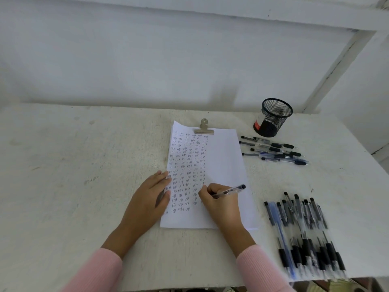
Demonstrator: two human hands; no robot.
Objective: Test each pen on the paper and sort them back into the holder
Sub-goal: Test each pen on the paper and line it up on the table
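Pink left sleeve [99, 270] and pink right sleeve [261, 268] at bottom edge of frame, closest to lens, forearms running up toward centre. Just left of centre, left hand [147, 199] palm down, fingers straight and together, fingertips pressing on left edge of paper [225, 157]; flat and holding nothing. At centre, right hand [219, 204] resting on lower half of paper, fingers curled round pen [231, 190], gripping it writing-style. Pen clear-barrelled, dark cap end pointing to right of frame; tip hidden behind fingers, so contact with paper not readable. Paper white, lying flat at centre of frame on table [73, 165], long side running away from camera, left half filled with columns of small handwritten marks, right half blank. Metal clip [204, 127] at top edge of paper. Black mesh holder [273, 119] in upper right of frame, standing on table, well apart from both hands, red label low on its left side. Small pen group [273, 150] lying flat just below holder, right of paper's top corner, barrels roughly side by side, running left to right. Bigger pen pile [305, 228] in lower right of frame, right of right hand, lying on table near its front edge, black grips toward camera, blurred. Table off-white and scuffed; pale wall [147, 60] across upper frame.
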